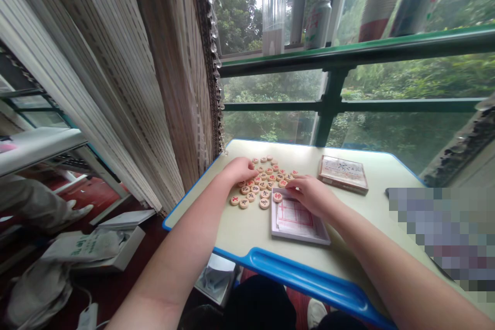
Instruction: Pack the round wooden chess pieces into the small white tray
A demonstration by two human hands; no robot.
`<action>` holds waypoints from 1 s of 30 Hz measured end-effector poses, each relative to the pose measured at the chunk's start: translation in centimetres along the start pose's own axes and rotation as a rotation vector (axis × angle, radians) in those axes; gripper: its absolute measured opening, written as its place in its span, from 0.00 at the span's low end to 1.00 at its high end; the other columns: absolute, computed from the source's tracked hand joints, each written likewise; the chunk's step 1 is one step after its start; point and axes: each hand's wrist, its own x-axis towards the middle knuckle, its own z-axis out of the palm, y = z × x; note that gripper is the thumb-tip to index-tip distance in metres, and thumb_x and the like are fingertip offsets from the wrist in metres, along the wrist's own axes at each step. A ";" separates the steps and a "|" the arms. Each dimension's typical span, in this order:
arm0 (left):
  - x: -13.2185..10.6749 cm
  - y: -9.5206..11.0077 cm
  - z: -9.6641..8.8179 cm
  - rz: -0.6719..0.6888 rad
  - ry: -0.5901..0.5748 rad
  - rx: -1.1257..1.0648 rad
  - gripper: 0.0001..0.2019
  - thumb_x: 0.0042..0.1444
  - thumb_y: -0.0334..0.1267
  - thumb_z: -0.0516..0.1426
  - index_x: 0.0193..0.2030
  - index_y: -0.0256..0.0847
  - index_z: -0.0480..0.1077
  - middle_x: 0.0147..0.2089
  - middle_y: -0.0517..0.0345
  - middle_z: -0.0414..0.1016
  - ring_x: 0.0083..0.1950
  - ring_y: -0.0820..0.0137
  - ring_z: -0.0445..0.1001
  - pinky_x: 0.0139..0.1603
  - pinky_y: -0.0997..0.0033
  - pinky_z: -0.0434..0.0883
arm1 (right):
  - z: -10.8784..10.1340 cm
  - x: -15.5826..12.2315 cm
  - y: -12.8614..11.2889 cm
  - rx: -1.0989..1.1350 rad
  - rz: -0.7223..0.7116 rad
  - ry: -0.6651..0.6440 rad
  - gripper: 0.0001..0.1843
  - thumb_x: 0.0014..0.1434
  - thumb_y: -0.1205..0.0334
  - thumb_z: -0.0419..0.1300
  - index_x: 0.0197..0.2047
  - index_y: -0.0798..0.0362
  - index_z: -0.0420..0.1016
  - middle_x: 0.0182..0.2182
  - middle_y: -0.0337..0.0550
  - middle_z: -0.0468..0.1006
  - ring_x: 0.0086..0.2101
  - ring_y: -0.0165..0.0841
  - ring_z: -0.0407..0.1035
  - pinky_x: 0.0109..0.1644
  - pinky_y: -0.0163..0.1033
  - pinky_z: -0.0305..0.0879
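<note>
Round wooden xiangqi pieces [263, 184] with red and black characters lie in a loose cluster on the cream tabletop [240, 227]. My left hand [240, 168] is at the cluster's left edge, its fingers partly curled but apart, touching pieces there. At the right side, my right hand [307, 190] reaches over the back edge of a shallow white box [301, 237]. Its fingertips are pinched at a red-marked xiangqi piece [283, 183]. Inside the box lies a folded sheet with a red grid [296, 214]. Another red-marked piece [277, 197] sits at the box's back left corner.
A printed box lid [343, 174] rests behind my right hand. Blue trim and a moulded tray [309, 281] edge the table. A pixelated area [444, 237] covers something at the right. Curtains [154, 62] hang left; cans [317, 25] and cups [384, 0] stand on the window ledge.
</note>
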 end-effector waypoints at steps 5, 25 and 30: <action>-0.2 0.2 -0.7 0.044 0.050 0.031 0.13 0.46 0.47 0.59 0.33 0.40 0.75 0.32 0.55 0.78 0.32 0.68 0.73 0.30 0.75 0.64 | -0.3 -0.1 0.0 -0.025 0.010 -0.003 0.09 0.56 0.64 0.56 0.33 0.50 0.78 0.36 0.44 0.78 0.37 0.35 0.70 0.40 0.35 0.63; -1.5 0.2 -2.2 -0.139 -0.136 -0.081 0.15 0.42 0.24 0.56 0.40 0.35 0.73 0.34 0.53 0.77 0.26 0.74 0.72 0.23 0.80 0.66 | -0.4 -0.6 -1.2 -0.006 -0.020 0.006 0.12 0.55 0.68 0.53 0.37 0.49 0.78 0.38 0.43 0.78 0.34 0.32 0.72 0.37 0.33 0.64; -0.7 0.0 -2.0 -0.103 -0.025 -0.134 0.15 0.46 0.23 0.53 0.40 0.35 0.73 0.41 0.52 0.77 0.30 0.73 0.74 0.26 0.79 0.68 | -0.5 -0.4 -0.9 0.042 0.001 0.002 0.13 0.57 0.64 0.52 0.37 0.51 0.78 0.39 0.45 0.78 0.34 0.33 0.71 0.36 0.35 0.65</action>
